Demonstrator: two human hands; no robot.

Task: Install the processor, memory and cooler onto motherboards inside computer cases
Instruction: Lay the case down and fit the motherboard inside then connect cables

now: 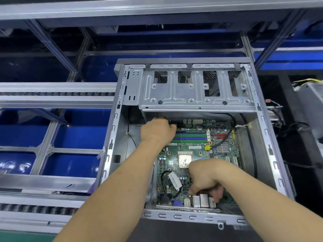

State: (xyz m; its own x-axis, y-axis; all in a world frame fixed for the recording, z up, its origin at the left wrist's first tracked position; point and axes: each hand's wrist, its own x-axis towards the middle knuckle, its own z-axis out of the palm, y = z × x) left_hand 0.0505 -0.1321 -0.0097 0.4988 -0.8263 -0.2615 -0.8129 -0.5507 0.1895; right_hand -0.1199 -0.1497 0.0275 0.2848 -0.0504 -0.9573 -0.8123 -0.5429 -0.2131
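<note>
A: Where is the motherboard (195, 154) found?

B: It is laid flat inside the open computer case (272, 154), under the drive cage (194, 88) that spans the far end of the case. The processor (185, 160) is seated near the middle of the motherboard, its bare metal top exposed.

A: And the memory?

B: The memory slots (191, 135) are seen as green and blue strips on the far side of the processor, just short of the drive cage.

A: How is the left hand (157, 131) placed?

B: It is reached to the far left corner of the motherboard, at the end of the memory slots. The fingers are curled forward and the thumb is pressed at the board's far edge. Whether anything is pinched there cannot be told, since the fingertips are hidden by the hand.

A: The right hand (207, 177)?

B: It is set on the near side of the processor, beside the rear ports (202, 200) at the near edge of the motherboard. Its fingers are curled downward, and something dark appears to be gripped under them, but what it is cannot be made out.

A: Anything else close to the processor?

B: A black cable (163, 182) with a white label is looped on the near left part of the motherboard. Blue bins (70, 128) in an aluminium rack are seen to the left of the case.
</note>
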